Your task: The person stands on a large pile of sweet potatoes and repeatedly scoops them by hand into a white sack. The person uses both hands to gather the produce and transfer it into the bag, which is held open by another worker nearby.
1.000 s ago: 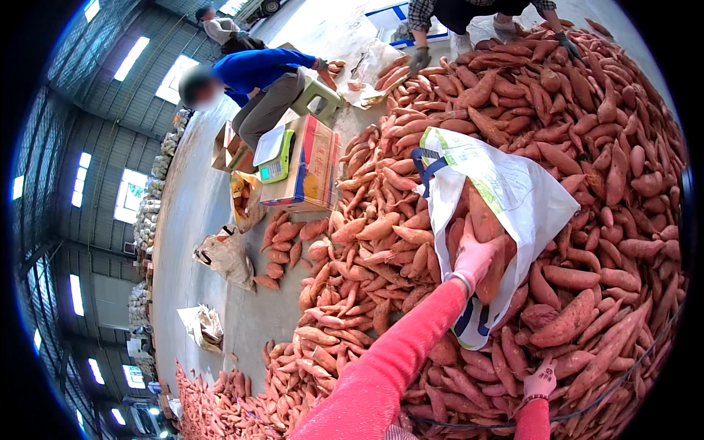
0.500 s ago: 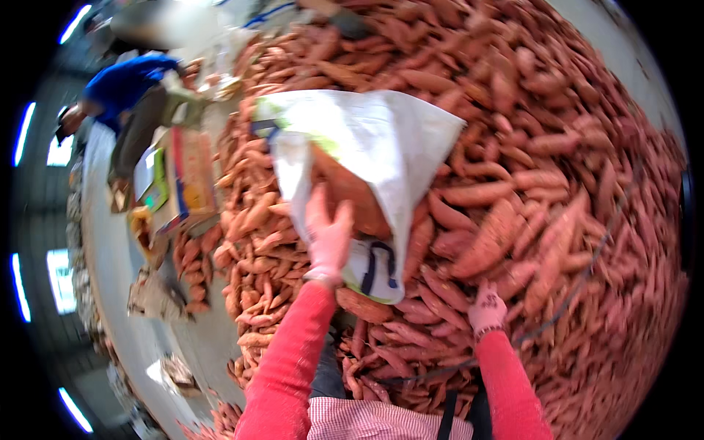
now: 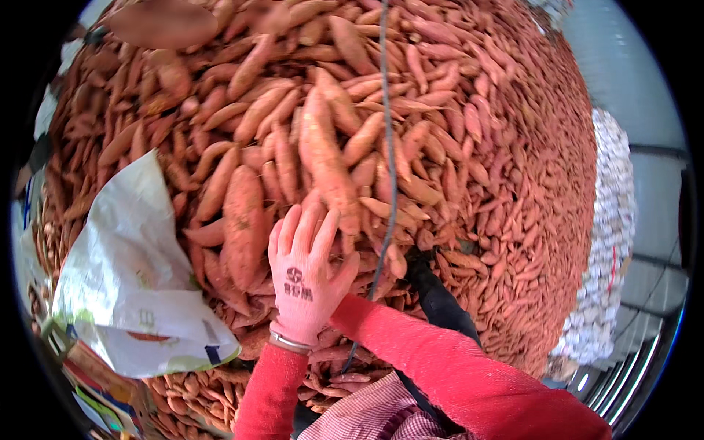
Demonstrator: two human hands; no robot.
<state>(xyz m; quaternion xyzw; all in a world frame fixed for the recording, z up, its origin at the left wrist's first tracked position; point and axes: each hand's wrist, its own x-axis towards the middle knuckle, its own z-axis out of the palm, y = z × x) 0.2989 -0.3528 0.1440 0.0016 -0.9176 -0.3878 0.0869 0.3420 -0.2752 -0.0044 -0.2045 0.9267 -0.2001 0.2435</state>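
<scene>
Your right hand is blocked by your left, so I can't tell its opening or whether it has hold of anything; only its red knit right sleeve [image 3: 455, 367] shows, crossing in from lower right. The palm side of your pink-gloved left hand [image 3: 302, 275] is hidden too. An oval blur covers part of the heap upper left, and the printed cardboard carton [image 3: 110, 400] lower left is cut by the lens rim. Left hand pose: back up, fingers extended and slightly parted, thumb set off, silver-coloured bracelet [image 3: 292, 340] at the wrist. Fingertips sit at the lower end of a long, thick orange-brown sweet potato [image 3: 326, 161], which lies on the heap of reddish sweet potatoes [image 3: 506, 198] just ahead; can't confirm a grip. Edges: white woven plastic sack [image 3: 128, 264] lies to the left, apart from the hand; thin dark cable [image 3: 389, 139] runs down just right of the hand; your dark-trousered leg [image 3: 447, 308] is beyond it. Right of the cable, loose potatoes run out to stacked white sacks [image 3: 609, 235] and grey floor [image 3: 612, 62].
</scene>
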